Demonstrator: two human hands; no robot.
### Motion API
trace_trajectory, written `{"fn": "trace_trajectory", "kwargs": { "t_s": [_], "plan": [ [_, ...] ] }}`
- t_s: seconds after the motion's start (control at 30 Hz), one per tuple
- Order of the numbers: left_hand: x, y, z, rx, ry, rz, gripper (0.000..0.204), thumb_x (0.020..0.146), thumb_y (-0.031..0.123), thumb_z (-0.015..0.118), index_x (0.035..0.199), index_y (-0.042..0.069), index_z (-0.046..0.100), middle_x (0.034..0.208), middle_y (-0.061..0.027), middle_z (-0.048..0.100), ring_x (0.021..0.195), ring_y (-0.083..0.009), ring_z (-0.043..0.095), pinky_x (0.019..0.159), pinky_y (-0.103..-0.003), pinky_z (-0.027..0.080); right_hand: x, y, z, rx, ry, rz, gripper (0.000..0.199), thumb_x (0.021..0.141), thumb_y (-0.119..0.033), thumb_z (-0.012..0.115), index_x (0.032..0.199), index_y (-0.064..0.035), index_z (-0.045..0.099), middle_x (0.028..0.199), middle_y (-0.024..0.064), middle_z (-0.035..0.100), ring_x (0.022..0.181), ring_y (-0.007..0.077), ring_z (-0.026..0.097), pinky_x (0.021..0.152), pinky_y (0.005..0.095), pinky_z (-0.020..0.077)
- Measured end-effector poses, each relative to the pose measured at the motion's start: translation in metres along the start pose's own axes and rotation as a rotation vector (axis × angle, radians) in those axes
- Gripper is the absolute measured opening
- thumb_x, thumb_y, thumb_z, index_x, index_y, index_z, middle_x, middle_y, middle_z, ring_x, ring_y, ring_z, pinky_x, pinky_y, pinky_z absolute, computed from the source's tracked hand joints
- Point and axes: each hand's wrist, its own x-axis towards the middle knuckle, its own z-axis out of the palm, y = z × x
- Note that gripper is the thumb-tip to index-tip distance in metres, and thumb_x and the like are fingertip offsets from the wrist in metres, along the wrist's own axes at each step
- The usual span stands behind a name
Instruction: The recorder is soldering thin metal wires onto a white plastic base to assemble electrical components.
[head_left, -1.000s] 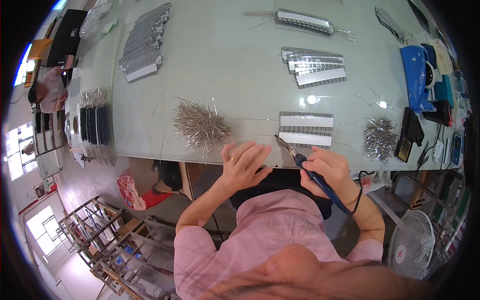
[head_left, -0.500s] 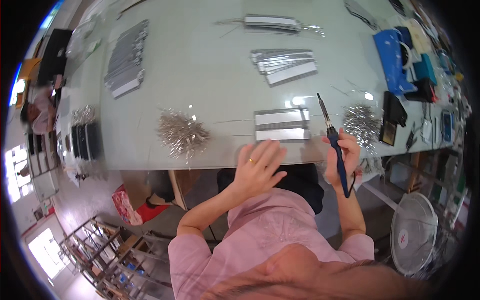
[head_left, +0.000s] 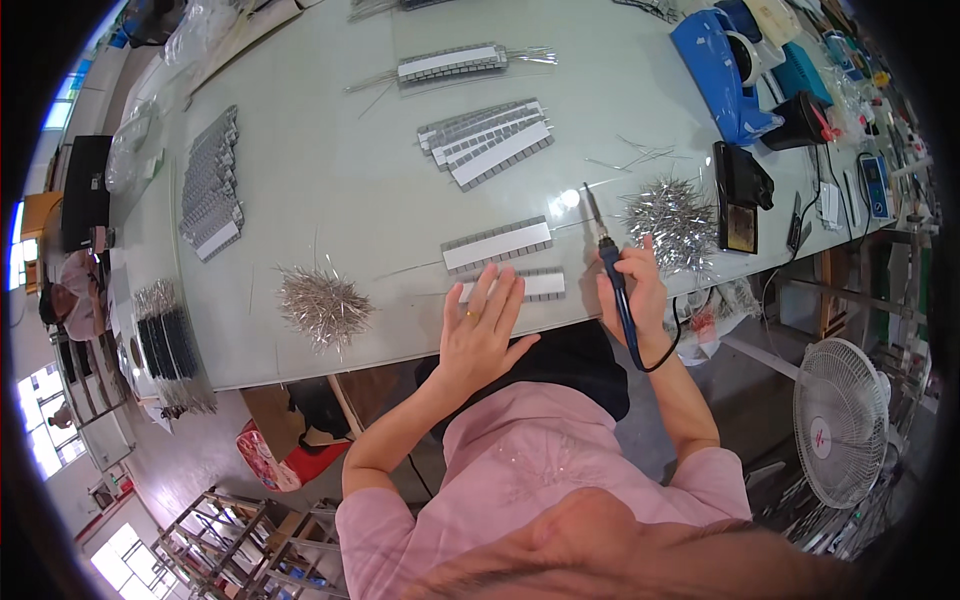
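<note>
My left hand (head_left: 480,332) lies flat with its fingers spread. Its fingertips cover the left part of a near flat strip (head_left: 543,286), white in the middle with grey segmented edges. Just beyond lies a similar strip (head_left: 497,246), slightly slanted, with a thin wire sticking out at its left. In my right hand (head_left: 645,298) is a soldering iron (head_left: 616,284) with a dark blue handle, gripped like a pen. Its metal tip points up and away, right of the strips and apart from them. A heap of thin silvery wire leads (head_left: 670,225) sits beyond my right hand; another heap (head_left: 322,306) is left of my left hand.
Farther back lie fanned strips (head_left: 500,148) and a wired strip stack (head_left: 452,66). More strips (head_left: 212,190) lie at left. A blue tape dispenser (head_left: 710,75) and black iron stand (head_left: 738,180) are at right. A fan (head_left: 842,425) stands below; another person (head_left: 78,290) sits far left.
The view has shifted and turned a little. My left fingers have slid farther over the near strip. The two strips lie less parallel than before. The soldering iron stays in my right hand.
</note>
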Motion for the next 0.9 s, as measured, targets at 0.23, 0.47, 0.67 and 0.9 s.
{"fn": "trace_trajectory", "kwargs": {
  "t_s": [0.23, 0.47, 0.67, 0.9],
  "plan": [
    [-0.012, 0.003, -0.003, 0.035, 0.141, 0.254, 0.031, 0.085, 0.012, 0.061, 0.116, 0.010, 0.066, 0.122, -0.0024, 0.064, 0.115, -0.0180, 0.060, 0.101, -0.043, 0.041, -0.006, 0.011, -0.006, 0.131, 0.159, 0.154, 0.035, 0.086, -0.003, 0.065, 0.110, -0.0049, 0.041, 0.105, 0.0154, 0.059, 0.098, 0.0261, 0.065, 0.115, 0.0539, 0.0236],
    [0.039, -0.008, -0.044, -0.030, 0.127, 0.090, 0.035, 0.081, 0.001, 0.064, 0.116, 0.005, 0.066, 0.111, -0.0062, 0.066, 0.100, -0.0216, 0.064, 0.096, -0.043, 0.046, -0.006, 0.022, -0.024, 0.257, 0.339, 0.153, 0.033, 0.091, -0.007, 0.059, 0.113, -0.0069, 0.033, 0.110, 0.0151, 0.056, 0.104, 0.0263, 0.064, 0.117, 0.0517, 0.0132],
    [0.072, -0.039, -0.008, 0.198, 0.178, 0.031, 0.032, 0.086, 0.007, 0.064, 0.118, 0.002, 0.065, 0.120, -0.0091, 0.066, 0.113, -0.0243, 0.061, 0.097, -0.043, 0.046, -0.013, 0.019, -0.023, 0.281, 0.338, 0.184, 0.032, 0.092, -0.008, 0.059, 0.112, -0.0068, 0.034, 0.110, 0.0154, 0.056, 0.102, 0.0258, 0.065, 0.117, 0.0517, 0.0136],
    [0.050, -0.013, -0.014, 0.086, 0.024, -0.058, 0.051, 0.085, 0.017, 0.066, 0.131, -0.001, 0.056, 0.135, -0.0149, 0.056, 0.126, -0.0305, 0.052, 0.104, -0.049, 0.039, -0.020, 0.021, -0.029, 0.258, 0.337, 0.211, 0.031, 0.092, -0.010, 0.060, 0.110, -0.0062, 0.035, 0.108, 0.0148, 0.057, 0.102, 0.0245, 0.065, 0.117, 0.0504, 0.0156]
  ]
}}
